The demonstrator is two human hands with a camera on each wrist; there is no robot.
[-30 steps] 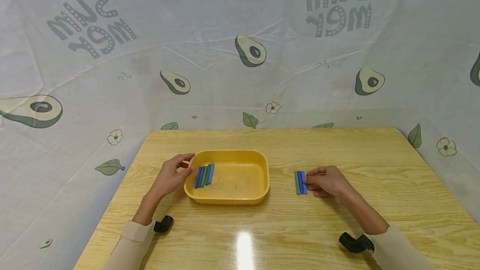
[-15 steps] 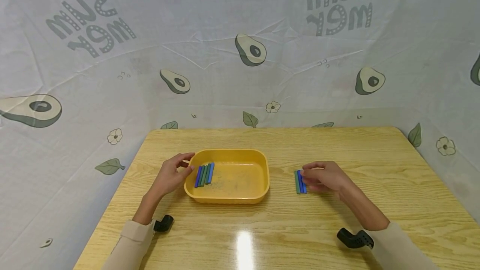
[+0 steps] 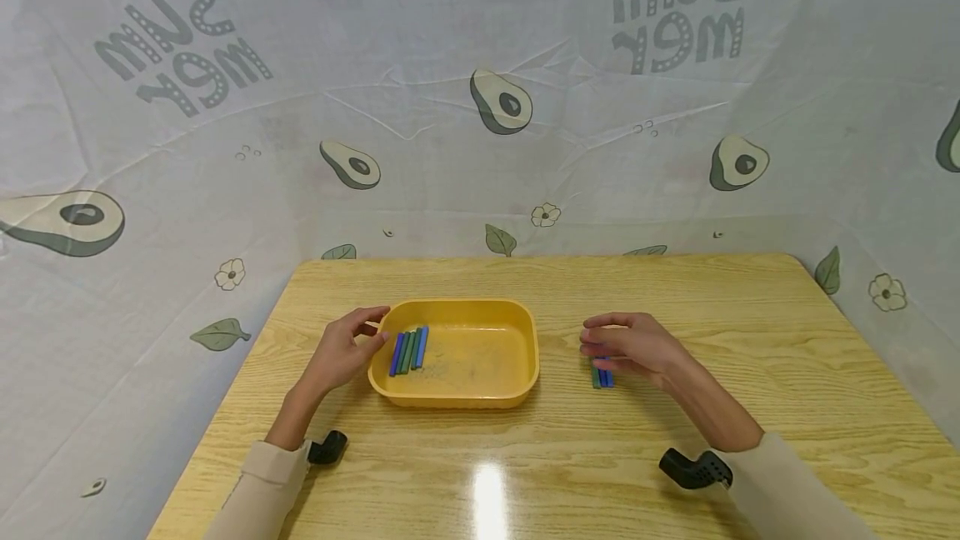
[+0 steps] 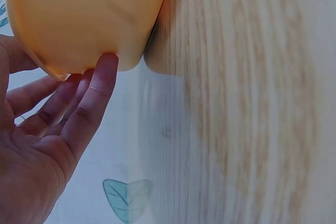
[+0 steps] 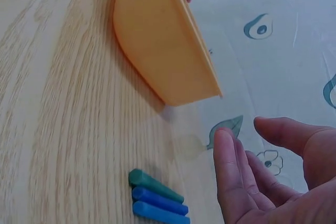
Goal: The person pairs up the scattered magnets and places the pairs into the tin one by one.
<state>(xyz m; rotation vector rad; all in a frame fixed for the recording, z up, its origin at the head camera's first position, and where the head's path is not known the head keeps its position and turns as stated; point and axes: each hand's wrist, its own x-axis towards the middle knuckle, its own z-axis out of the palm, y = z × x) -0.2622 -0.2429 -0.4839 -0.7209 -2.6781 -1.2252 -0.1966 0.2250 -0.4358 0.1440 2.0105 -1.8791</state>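
My left hand (image 3: 348,351) holds the left end of a yellow plastic tray (image 3: 457,399), thumb at the rim and fingers against the outer wall (image 4: 84,19). Several chalk-like sticks (image 3: 408,351), blue, green and light blue, lie side by side inside the tray's left part. My right hand (image 3: 633,342) hovers over three more sticks on the table, thumb and fingers apart with nothing between them. In the right wrist view these are a green stick (image 5: 155,184), a dark blue stick (image 5: 160,200) and a light blue stick (image 5: 160,213), lying parallel. In the head view the hand covers their far ends.
The wooden table (image 3: 585,448) stands against a pale curtain (image 3: 420,40) printed with avocados and leaves. Table surface separates the tray from the three sticks at its right. Greyish marks show on the tray's floor (image 3: 468,357).
My right hand has lifted off the three sticks and moved a little left and farther away, its fingers spreading apart. The left hand and the tray have stayed put.
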